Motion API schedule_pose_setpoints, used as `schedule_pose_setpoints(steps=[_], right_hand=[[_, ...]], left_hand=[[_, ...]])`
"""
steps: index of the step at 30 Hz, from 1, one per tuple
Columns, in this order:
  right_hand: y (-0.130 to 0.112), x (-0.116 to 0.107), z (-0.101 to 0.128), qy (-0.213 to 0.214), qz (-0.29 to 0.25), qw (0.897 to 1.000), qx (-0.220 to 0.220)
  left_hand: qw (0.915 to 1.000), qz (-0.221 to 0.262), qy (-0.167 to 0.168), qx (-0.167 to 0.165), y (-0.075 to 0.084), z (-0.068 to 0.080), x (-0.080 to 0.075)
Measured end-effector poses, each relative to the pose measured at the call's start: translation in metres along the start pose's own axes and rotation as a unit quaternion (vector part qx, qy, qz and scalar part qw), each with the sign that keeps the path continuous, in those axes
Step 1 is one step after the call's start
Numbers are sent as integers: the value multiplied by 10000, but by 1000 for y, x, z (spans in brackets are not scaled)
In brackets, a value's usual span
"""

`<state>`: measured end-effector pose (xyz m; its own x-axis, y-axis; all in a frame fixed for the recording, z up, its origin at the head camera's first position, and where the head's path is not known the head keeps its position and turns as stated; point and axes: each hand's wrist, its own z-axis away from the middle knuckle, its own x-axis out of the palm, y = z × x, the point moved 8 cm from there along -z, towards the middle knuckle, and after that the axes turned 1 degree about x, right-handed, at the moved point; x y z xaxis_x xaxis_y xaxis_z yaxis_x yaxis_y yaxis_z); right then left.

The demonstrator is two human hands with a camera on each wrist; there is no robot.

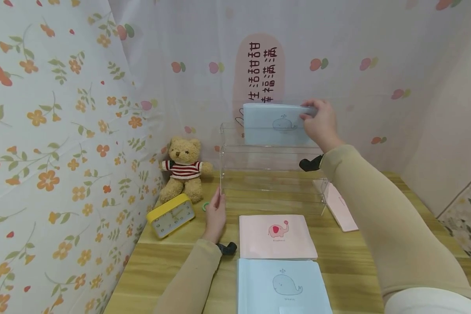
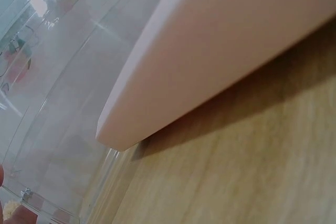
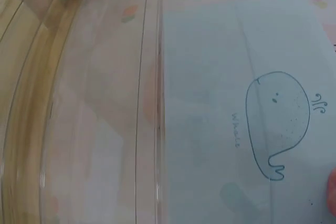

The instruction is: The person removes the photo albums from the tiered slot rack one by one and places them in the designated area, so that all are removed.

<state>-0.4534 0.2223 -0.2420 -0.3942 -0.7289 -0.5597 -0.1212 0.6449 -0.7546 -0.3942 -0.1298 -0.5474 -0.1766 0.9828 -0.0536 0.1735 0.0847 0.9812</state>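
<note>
A clear acrylic tiered rack stands at the back of the table. My right hand pinches a light blue whale notebook by its upper right corner, thumb in front. The notebook stands upright at the rack's top tier, its lower part seen through the clear front. The right wrist view shows the whale drawing close up, with a fingertip at the edge. My left hand holds the rack's lower left side, fingertips on either side of the panel.
A pink elephant notebook lies before the rack, with another blue whale notebook nearer. Something flat and pink lies right of the rack. On the left are a teddy bear and a yellow clock. Curtains hang behind.
</note>
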Motion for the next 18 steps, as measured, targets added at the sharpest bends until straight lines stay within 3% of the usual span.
schedule_pose_setpoints(steps=[9,18], right_hand=[[-12,-8,8,537,-357,9977,-202],[-33,-44,28,1622,-768,9785,-1014]], left_hand=[[10000,43,22,6,1,0,0],[10000,-2,76,63,3,-1,-2]])
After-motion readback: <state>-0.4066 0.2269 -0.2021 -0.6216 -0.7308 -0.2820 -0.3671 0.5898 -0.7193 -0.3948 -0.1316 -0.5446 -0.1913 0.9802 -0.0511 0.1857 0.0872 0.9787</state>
